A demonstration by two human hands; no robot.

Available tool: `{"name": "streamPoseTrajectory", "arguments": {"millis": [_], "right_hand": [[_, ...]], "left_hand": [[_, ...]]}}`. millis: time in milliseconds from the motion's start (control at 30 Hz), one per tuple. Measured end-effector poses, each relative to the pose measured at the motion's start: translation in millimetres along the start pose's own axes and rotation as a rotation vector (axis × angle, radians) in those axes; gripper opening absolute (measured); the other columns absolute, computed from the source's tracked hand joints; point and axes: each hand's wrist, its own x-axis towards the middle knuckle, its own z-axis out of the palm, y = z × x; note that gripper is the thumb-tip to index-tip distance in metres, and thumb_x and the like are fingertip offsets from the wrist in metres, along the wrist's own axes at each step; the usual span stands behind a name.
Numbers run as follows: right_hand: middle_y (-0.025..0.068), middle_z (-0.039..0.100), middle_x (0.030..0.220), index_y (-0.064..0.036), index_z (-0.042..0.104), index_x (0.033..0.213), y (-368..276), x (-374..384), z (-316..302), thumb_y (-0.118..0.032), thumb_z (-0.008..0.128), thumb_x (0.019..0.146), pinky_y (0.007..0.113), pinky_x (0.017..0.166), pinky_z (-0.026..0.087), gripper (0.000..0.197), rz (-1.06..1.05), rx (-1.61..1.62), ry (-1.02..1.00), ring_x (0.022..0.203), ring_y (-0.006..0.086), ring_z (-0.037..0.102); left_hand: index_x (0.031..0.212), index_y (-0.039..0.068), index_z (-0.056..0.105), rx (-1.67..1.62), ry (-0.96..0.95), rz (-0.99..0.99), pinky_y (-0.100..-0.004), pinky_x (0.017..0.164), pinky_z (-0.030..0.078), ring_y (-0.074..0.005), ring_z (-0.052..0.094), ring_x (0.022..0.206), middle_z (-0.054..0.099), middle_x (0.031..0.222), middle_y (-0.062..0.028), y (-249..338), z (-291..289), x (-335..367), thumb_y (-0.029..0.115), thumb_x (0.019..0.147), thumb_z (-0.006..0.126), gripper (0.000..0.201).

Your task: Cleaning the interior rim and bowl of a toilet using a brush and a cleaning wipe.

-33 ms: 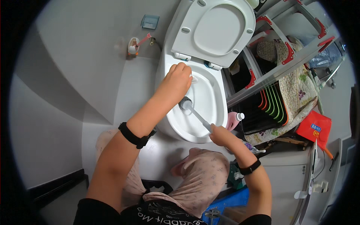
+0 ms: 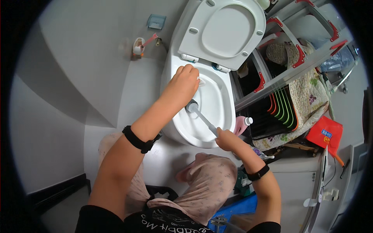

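Left hand (image 2: 186, 80), above centre, curled; whether it holds white scrap (image 2: 201, 82), cannot tell. Lower edge: black shirt (image 2: 132, 224), white lettering (image 2: 178, 230) cut off. Centre: brush (image 2: 201, 116) in toilet bowl (image 2: 219, 105), handle gripped by right hand (image 2: 226, 139). Right: red bag (image 2: 320, 126), blue label (image 2: 326, 133) illegible.

the single head view looks steeply down from above the person's trousers (image 2: 210, 173), facing the toilet (image 2: 217, 103) close ahead, fisheye-wide.
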Motion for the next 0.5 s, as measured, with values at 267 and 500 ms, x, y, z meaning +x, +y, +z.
{"name": "streamPoseTrajectory", "arguments": {"millis": [267,500], "right_hand": [[0.0222,0.059,0.063,0.0071,0.043,0.091,-53,-56,-16,-0.007,0.047,0.076,0.039,0.051,0.050,0.020,0.069,-0.293,0.000,0.059,0.0335,0.062],[0.0170,0.060,0.062,0.0063,0.047,0.085,2,32,12,-0.006,0.047,0.076,0.037,0.049,0.050,0.015,0.043,-0.341,0.336,0.056,0.0305,0.062]], "left_hand": [[0.086,-0.001,0.052,0.093,-0.004,0.009,-0.0357,0.079,0.042,-0.0288,0.049,0.090,0.051,0.091,-0.0116,1,-20,2,0.005,0.076,0.056,0.012],[0.086,-0.001,0.053,0.041,-0.022,0.024,-0.0357,0.078,0.042,-0.0290,0.050,0.089,0.052,0.090,-0.0126,1,5,2,0.005,0.075,0.057,0.013]]}}
